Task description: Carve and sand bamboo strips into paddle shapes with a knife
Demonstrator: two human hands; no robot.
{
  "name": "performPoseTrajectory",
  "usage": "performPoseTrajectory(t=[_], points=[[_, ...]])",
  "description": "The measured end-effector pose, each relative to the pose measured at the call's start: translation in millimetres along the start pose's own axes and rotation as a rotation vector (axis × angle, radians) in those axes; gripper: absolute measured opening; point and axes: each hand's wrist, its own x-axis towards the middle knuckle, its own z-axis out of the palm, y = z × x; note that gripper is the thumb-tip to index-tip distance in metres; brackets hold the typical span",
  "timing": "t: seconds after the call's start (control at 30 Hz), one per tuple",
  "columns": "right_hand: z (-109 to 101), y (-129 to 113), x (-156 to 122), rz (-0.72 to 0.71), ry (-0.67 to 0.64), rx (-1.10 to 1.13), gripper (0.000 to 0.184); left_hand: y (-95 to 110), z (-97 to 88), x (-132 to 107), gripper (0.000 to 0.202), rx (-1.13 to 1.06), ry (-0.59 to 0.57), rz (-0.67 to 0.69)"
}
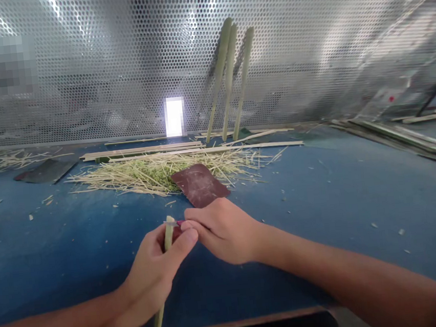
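Note:
My left hand [155, 272] grips a long green bamboo strip [168, 235] upright, and the strip's lower end runs down past my palm towards the table's near edge. My right hand [224, 232] pinches a small blade [171, 223] with a pinkish-red grip, held against the top of the strip. The fingertips of both hands nearly meet there, and my fingers hide part of the tool. Just beyond my right hand lies a worn brownish-red sheet of sandpaper [200, 184], on a heap of pale green shavings [145, 175].
The blue work table [56, 241] is littered with chips. Several green bamboo strips [228, 75] lean on a perforated metal screen [305, 31]. Flat pale slats [143, 150] lie at the back, a dark sheet [45, 171] at left, and long strips [404, 138] at right.

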Motion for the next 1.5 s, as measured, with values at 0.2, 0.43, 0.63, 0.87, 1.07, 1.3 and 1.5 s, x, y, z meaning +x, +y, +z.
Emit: performPoseTrajectory(t=[0.2, 0.43, 0.63, 0.87, 1.07, 1.3, 1.5], points=[[-2.9, 4.6, 0.0, -0.018, -0.013, -0.073, 0.038, -0.7, 0.0, 0.9, 0.049, 0.027, -0.018, -0.046], [-7.5, 9.7, 2.9, 0.01, -0.065, -0.179, 0.043, 1.6, 1.5, 1.1, 0.05, -0.117, -0.086, -0.22], [-6.8, 12.2, 4.6, 0.011, -0.09, -0.162, 0.042, -7.0, 2.1, 3.5, 0.051, -0.17, -0.07, -0.192], [-1.0, 8.7, 3.6, -0.034, -0.045, -0.154, 0.035, -3.5, 4.2, 3.2, 0.053, -0.048, 0.015, -0.137], [0.8, 8.2, 3.9, -0.05, -0.004, -0.2, 0.035, -3.0, 3.5, 0.2, 0.058, -0.069, 0.029, -0.142], [5.4, -0.4, 2.8, 0.024, 0.053, -0.369, 0.042, -4.6, 3.1, 3.1, 0.059, -0.133, -0.003, -0.137], [1.2, 5.7, 8.2, 0.321, 0.098, -0.541, 0.05, -1.1, 7.0, -8.7, 0.067, -0.237, -0.06, -0.186]])
